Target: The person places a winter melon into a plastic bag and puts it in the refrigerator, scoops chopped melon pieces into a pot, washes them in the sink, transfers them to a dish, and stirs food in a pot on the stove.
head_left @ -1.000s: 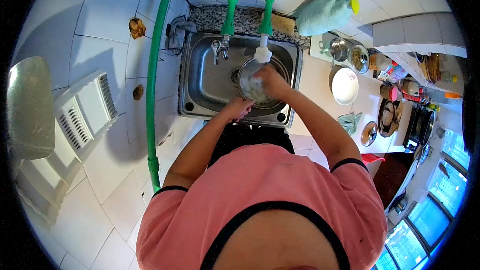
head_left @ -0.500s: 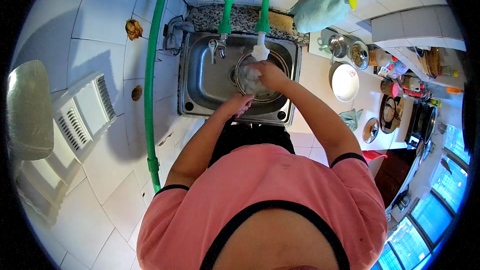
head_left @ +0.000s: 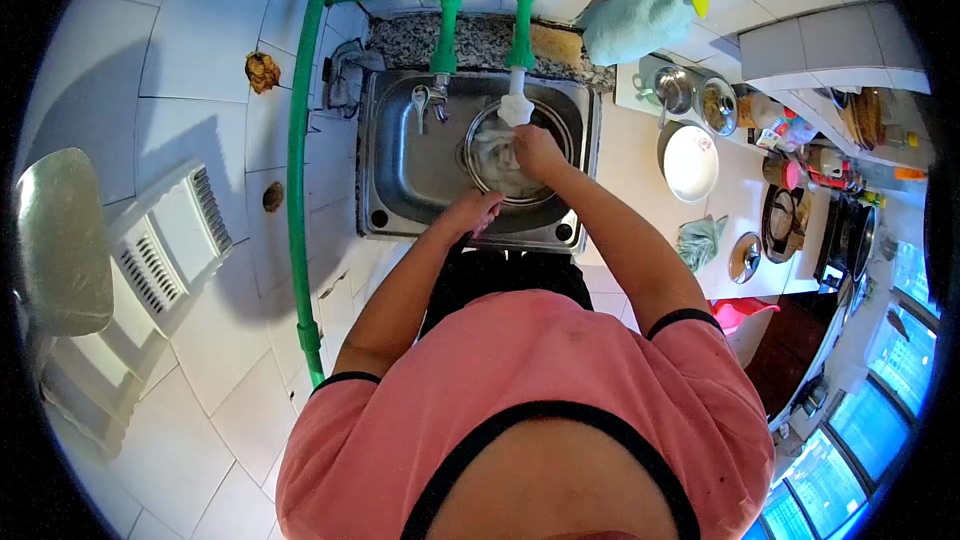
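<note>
A round metal bowl [head_left: 545, 202] stands in the right part of the steel sink [head_left: 400, 202], with pale, whitish contents [head_left: 495, 155] in it that I cannot identify. At the bowl's near left rim, my left hand [head_left: 475, 211] is closed on the edge. My right hand [head_left: 538, 153] is inside the bowl just under the white tap spout [head_left: 515, 108]. Its fingers are curled against the pale contents, and what they grip is hidden. To the left, a second metal tap [head_left: 438, 98] hangs over the sink.
Green pipes [head_left: 300, 170] run along the wall at left and behind the sink. On the right counter are a white bowl [head_left: 690, 164], a greenish cloth [head_left: 702, 242], a glass lid [head_left: 745, 257] and a metal pot [head_left: 718, 106]. A teal towel [head_left: 640, 20] hangs at the back.
My right hand has shifted slightly left and its fingers have curled in more. The pale contents have changed shape. My left hand stays at the bowl's rim.
</note>
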Motion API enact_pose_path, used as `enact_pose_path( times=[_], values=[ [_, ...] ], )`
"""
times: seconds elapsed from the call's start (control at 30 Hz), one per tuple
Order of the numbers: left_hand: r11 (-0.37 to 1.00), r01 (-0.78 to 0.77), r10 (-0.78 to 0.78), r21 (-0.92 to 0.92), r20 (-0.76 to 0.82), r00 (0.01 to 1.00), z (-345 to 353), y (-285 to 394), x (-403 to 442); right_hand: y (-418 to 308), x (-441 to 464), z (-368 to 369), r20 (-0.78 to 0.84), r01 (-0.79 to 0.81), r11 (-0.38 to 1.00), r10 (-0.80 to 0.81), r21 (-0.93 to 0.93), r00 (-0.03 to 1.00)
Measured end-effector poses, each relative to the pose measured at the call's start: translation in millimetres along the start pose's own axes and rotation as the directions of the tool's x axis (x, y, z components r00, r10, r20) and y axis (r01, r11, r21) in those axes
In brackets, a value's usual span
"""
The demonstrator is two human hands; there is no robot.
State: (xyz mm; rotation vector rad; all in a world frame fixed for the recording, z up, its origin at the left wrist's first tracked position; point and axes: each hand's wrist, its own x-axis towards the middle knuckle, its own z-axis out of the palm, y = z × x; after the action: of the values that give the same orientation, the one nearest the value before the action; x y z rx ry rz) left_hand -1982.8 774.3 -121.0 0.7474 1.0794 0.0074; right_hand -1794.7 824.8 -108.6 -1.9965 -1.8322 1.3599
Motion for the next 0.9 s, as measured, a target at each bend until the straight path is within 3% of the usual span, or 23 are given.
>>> enact_pose_path(
  times=[0.13, 0.3, 0.33, 0.4, 0.43, 0.47, 0.53, 0.57, 0.63, 0.67, 0.73, 0.8, 0.83, 0.9],
  values=[
    [0.996, -0.029, 0.032, 0.088, -0.031, 0.999, -1, 2, 2, 2, -9, 15, -0.167, 0.139, 0.984, -0.119, 0.114, 0.979],
    [0.998, -0.016, 0.014, 0.067, 0.028, 1.000, -5, 3, 11, 0, -25, -7, -0.265, 0.341, 0.925, -0.375, -0.168, 0.888],
    [1.000, -0.024, 0.023, 0.014, 0.048, 0.999, -8, 1, 16, -5, -26, -19, -0.271, 0.339, 0.926, -0.374, -0.169, 0.887],
    [0.991, -0.097, 0.092, 0.096, 0.058, 0.994, -11, -7, 24, -26, -38, -53, -0.258, 0.091, 0.993, -0.070, 0.071, 0.964],
    [0.970, -0.169, 0.159, 0.172, 0.071, 0.985, -13, -9, 29, -37, -47, -60, -0.447, 0.154, 0.988, -0.136, 0.005, 0.884],
    [0.969, -0.170, 0.158, 0.181, 0.080, 0.984, -15, -11, 31, -51, -52, -72, -0.456, 0.147, 0.989, -0.127, 0.008, 0.881],
    [0.977, -0.130, 0.122, 0.172, 0.057, 0.991, -18, -13, 35, -71, -59, -90, -0.372, 0.496, 0.833, -0.553, -0.244, 0.746],
    [0.974, -0.128, 0.117, 0.186, 0.070, 0.991, -21, -14, 36, -71, -57, -88, -0.387, 0.484, 0.841, -0.542, -0.242, 0.746],
    [0.979, -0.138, 0.120, 0.151, 0.122, 0.985, -27, -11, 40, -71, -49, -83, -0.042, 0.545, 0.568, -0.716, -0.617, 0.697],
    [0.975, -0.143, 0.119, 0.172, 0.141, 0.983, -32, -12, 43, -74, -46, -81, -0.066, 0.522, 0.580, -0.706, -0.625, 0.705],
    [0.944, -0.171, 0.147, 0.282, 0.106, 0.984, -36, -16, 45, -78, -40, -81, 0.124, 0.507, 0.488, -0.622, -0.711, 0.773],
    [0.998, 0.036, -0.038, 0.058, 0.028, 0.999, -30, -5, 31, -83, -32, -86, -0.028, 0.419, 0.620, -0.580, -0.663, 0.814],
    [0.996, 0.035, -0.040, 0.087, 0.051, 0.998, -26, -5, 26, -82, -32, -87, -0.058, 0.387, 0.636, -0.562, -0.667, 0.825],
    [0.995, 0.054, -0.050, 0.079, -0.056, 0.997, -22, -3, 20, -83, -31, -90, -0.188, 0.271, 0.748, -0.465, -0.606, 0.865]
  ],
)
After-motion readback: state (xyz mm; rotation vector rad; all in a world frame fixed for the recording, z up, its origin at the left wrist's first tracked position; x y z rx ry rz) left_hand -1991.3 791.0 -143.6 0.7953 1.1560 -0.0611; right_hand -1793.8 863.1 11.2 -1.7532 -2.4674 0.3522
